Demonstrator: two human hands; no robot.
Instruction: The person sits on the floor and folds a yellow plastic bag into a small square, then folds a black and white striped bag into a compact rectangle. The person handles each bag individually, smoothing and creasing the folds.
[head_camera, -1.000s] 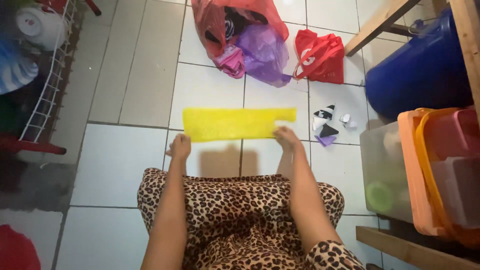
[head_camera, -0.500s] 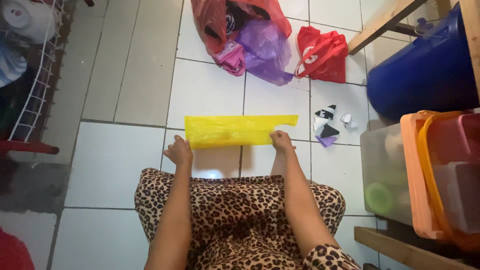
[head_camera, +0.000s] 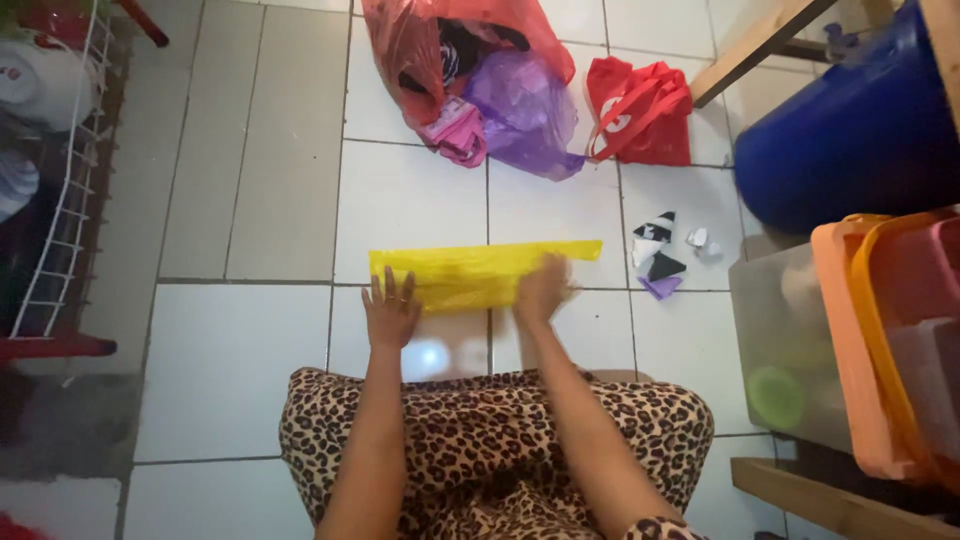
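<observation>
**A count of what lies on the tiled floor**

One folded yellow plastic bag (head_camera: 480, 272) — two hands on it, the left hand (head_camera: 391, 312) and the right hand (head_camera: 541, 291). Three plastic bags in a heap: one red bag (head_camera: 425, 40), one purple bag (head_camera: 520, 100), one pink bag (head_camera: 458, 133). One red tote (head_camera: 640, 110). Small folded scraps (head_camera: 657, 255) — about five. One blue barrel (head_camera: 850, 130). One clear bin (head_camera: 785, 340), two orange tubs (head_camera: 880, 340).

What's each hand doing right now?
Left hand: open, flat on the yellow plastic bag.
Right hand: on the bag, blurred; cannot tell.
</observation>
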